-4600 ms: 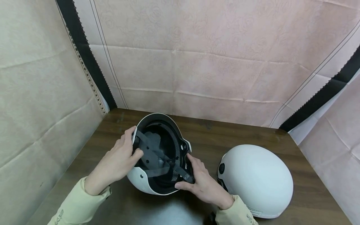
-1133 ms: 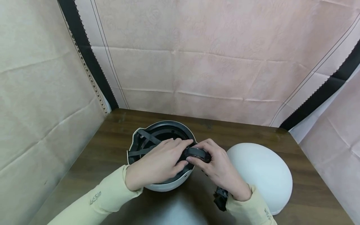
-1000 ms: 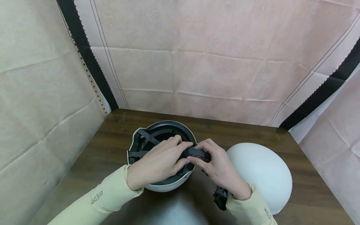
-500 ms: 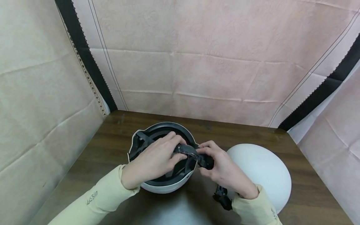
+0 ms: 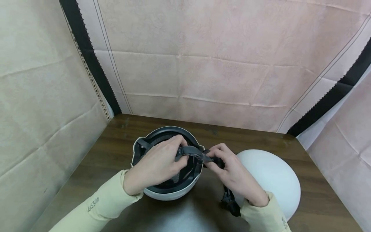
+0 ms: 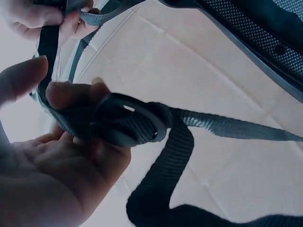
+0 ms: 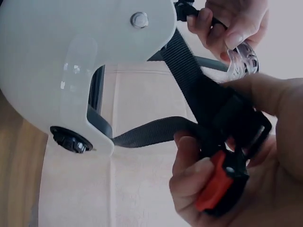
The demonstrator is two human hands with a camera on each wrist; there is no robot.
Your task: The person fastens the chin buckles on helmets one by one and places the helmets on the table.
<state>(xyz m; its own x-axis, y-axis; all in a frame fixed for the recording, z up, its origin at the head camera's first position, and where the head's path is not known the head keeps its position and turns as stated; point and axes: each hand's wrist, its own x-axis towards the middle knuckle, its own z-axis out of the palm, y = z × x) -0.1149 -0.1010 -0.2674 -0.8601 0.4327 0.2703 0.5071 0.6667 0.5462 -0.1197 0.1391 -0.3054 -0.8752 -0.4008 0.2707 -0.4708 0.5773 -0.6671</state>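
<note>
Dark wooden tabletop (image 5: 116,154), enclosed by pale pink and beige cloth panels (image 5: 203,64). Upturned white helmet (image 5: 168,193) resting on its crown directly under both hands, black mesh lining facing up. Left hand (image 5: 156,164) over the helmet opening, fingers curled round the black webbing chin strap (image 6: 222,127) and the dark plastic ring (image 6: 128,125) threaded onto it. Right hand (image 5: 234,174) just beyond the helmet's rim, pinching the strap at the black buckle (image 7: 236,127) with its red release tab (image 7: 220,182). Strap drawn fairly taut between the two grips, spanning the gap just above the rim. Second white helmet (image 5: 269,180), dome up, on the far side of the right grip, touched by neither hand; a loose strap end hanging below the right wrist. Likely handling: webbing soft, limp and prone to twisting, best held close to the hard fittings; buckle and ring rigid and small, suited to a fingertip pinch; shell light, smooth, stiff and apt to rock on its rounded crown, so steadied best at the rim.
</note>
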